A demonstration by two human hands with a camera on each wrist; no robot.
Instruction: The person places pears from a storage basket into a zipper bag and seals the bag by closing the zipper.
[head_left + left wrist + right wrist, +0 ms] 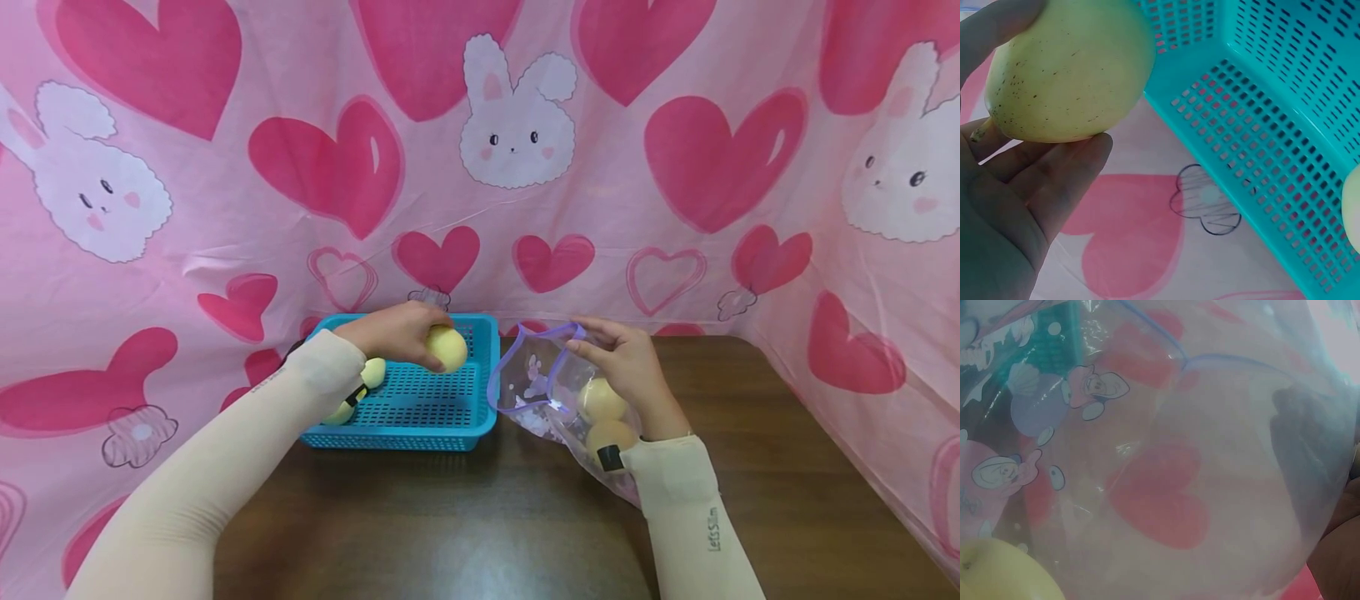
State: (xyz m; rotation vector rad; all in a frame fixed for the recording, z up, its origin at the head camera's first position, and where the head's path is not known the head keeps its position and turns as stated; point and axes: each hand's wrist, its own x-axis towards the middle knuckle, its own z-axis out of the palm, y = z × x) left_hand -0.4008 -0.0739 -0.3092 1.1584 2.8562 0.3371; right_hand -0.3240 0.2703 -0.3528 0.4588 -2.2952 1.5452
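The fruit [447,349] is in the left hand [405,336], which grips it between thumb and curled fingers, raised clear of the tabletop [465,517]; the head view shows it over the far right part of the basket [408,432]. The right hand [626,362] pinches the purple rim of the bag [492,385], whose mouth gapes towards the basket. Two pale fruits [602,400] sit inside the bag; two more lie in the basket, one [372,372] beside the left wrist.

Handling, as judged: the fruit is firm, moderately heavy for its size and liable to bruise if dropped or squeezed. Its smooth, speckled skin may slip under a light fingertip hold. The short stem, turned towards the palm, is an unsound lifting point. Recommended hold: round the widest part, thumb opposite the fingers, with steady, moderate pressure.

The bag is thin, limp film, likely to sag under its load and fold at the mouth. The rim appears the stiffest part and is the proper place to hold it.
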